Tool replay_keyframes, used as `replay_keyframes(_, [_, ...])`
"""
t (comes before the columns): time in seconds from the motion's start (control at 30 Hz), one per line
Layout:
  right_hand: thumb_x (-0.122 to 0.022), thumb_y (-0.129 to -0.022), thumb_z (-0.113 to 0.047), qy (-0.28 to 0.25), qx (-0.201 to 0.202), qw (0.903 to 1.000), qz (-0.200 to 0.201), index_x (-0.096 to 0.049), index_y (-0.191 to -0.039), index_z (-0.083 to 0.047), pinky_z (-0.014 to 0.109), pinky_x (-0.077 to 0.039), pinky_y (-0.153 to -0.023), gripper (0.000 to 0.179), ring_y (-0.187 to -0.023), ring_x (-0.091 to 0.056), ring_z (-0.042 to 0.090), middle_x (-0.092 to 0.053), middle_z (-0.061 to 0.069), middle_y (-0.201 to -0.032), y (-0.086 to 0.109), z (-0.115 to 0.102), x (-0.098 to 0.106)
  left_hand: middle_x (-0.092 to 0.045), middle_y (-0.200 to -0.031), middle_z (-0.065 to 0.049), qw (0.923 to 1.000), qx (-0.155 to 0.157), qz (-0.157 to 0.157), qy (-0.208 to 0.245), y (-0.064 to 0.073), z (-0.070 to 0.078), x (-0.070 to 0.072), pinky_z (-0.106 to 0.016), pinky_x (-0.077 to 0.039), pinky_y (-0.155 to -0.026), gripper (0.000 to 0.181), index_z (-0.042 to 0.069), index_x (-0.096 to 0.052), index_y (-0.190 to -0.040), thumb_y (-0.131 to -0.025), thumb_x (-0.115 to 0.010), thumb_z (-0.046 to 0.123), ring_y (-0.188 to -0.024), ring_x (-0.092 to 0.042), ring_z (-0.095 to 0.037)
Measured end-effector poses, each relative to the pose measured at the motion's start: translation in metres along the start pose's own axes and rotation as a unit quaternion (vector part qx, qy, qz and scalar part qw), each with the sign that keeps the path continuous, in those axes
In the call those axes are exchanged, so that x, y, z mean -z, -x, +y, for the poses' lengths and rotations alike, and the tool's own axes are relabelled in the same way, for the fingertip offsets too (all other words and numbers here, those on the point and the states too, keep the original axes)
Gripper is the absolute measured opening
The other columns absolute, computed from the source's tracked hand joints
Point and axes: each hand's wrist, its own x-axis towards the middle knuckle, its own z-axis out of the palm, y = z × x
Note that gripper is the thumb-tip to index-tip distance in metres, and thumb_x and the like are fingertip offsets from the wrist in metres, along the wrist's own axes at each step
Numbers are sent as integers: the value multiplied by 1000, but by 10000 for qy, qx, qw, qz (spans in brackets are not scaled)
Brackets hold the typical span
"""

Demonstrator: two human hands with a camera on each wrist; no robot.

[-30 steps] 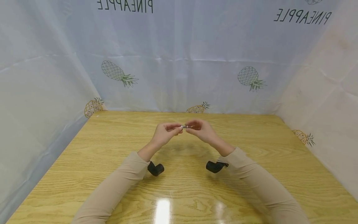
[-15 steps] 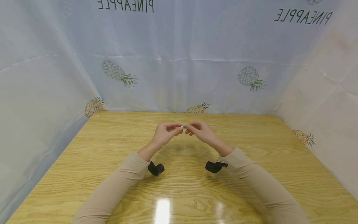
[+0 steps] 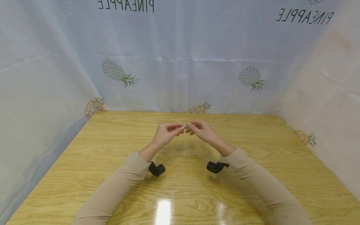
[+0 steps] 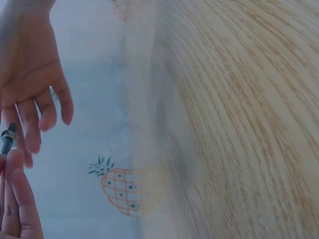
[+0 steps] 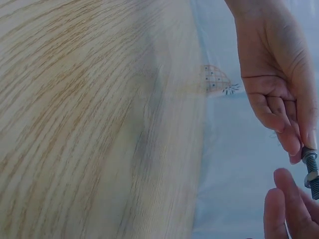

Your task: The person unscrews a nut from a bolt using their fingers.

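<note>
My left hand (image 3: 166,133) pinches a small metal bolt (image 3: 184,127) by its head, between thumb and fingertips, above the table. In the right wrist view the bolt's threaded shank points down from those fingers, with a hex nut (image 5: 312,178) partway along it. My right hand (image 3: 204,132) is at the other end, thumb and index finger closing round the nut, which they cover in the head view. Its other fingers (image 4: 30,122) reach out loosely in the left wrist view. The right thumb is outside both wrist views.
A wooden table (image 3: 180,190) lies below both hands. White pineapple-print curtains (image 3: 180,84) hang behind it and along both sides. A black wrist mount (image 3: 157,169) hangs below the left cuff, and another black mount (image 3: 215,167) below the right.
The right thumb and index finger, apart beside the nut a second ago, have moved in over it and shifted slightly since. The left hand keeps its grip on the bolt head.
</note>
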Motion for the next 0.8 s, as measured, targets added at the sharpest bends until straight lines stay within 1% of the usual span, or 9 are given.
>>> replay_keyframes(0.07, [-43,-100,-32,-88,-61,9999,-133,-56,-127,-4,53,-46,-97,41,-105,-60,38,-67,20,-111,1,-1,0,-72,-103,-13,10000,14,10,-16,0,1,0,-33,-56,-87,28,5,-67,-113,-90,-64,20,-95,-69,-19])
replay_keyframes(0.13, [-45,-100,-29,-124,-20,9998,-140,-58,-124,-3,52,-47,-97,38,-104,-60,39,-67,20,-109,1,0,-1,-72,-103,-13,10000,26,13,-12,0,1,0,-34,-56,-88,28,5,-67,-113,-89,-64,20,-95,-69,-20])
replay_keyframes(0.27, [-56,-95,-20,19,253,9996,91,-60,-120,-4,44,-52,-91,31,-106,-61,35,-64,18,-115,0,2,-2,-72,-101,-12,10000,61,40,6,1,1,1,-32,-56,-87,27,6,-68,-112,-89,-64,19,-94,-69,-18])
replay_keyframes(0.33, [-60,-92,-18,19,339,9992,187,-59,-121,-4,41,-54,-89,32,-108,-61,34,-62,18,-119,0,3,-2,-73,-100,-13,10000,62,51,23,0,1,0,-31,-56,-86,26,6,-68,-111,-89,-64,19,-93,-69,-18])
replay_keyframes(0.4, [-62,-91,-19,7,324,9992,253,-57,-123,-6,40,-54,-88,36,-109,-60,32,-60,17,-122,0,4,-2,-73,-99,-12,10000,45,51,14,1,0,0,-31,-56,-86,26,6,-68,-111,-89,-64,19,-93,-69,-18])
replay_keyframes(0.5, [-58,-93,-27,-79,213,9995,216,-53,-128,-8,45,-53,-90,40,-109,-59,35,-61,17,-121,0,4,-1,-72,-100,-13,10000,52,29,20,0,0,0,-32,-56,-87,25,7,-69,-111,-89,-64,19,-94,-69,-18])
replay_keyframes(0.6, [-50,-97,-32,-180,26,9998,87,-55,-127,-7,50,-50,-92,40,-105,-60,38,-65,18,-113,1,3,-1,-72,-101,-12,10000,61,24,-12,1,0,0,-33,-56,-87,26,7,-69,-111,-89,-64,20,-95,-69,-19])
replay_keyframes(0.7, [-45,-99,-32,-172,-34,9998,7,-59,-123,-4,52,-48,-93,39,-101,-60,40,-68,19,-106,1,3,-1,-72,-101,-13,10000,41,29,-49,1,0,0,-33,-56,-88,28,6,-68,-113,-89,-64,21,-96,-69,-20])
replay_keyframes(0.8, [-50,-98,-28,-39,31,9999,108,-61,-119,-5,49,-50,-92,34,-102,-62,36,-68,17,-107,1,4,-2,-72,-101,-13,10000,19,38,-18,1,0,0,-33,-56,-87,29,4,-67,-114,-89,-64,19,-95,-69,-19])
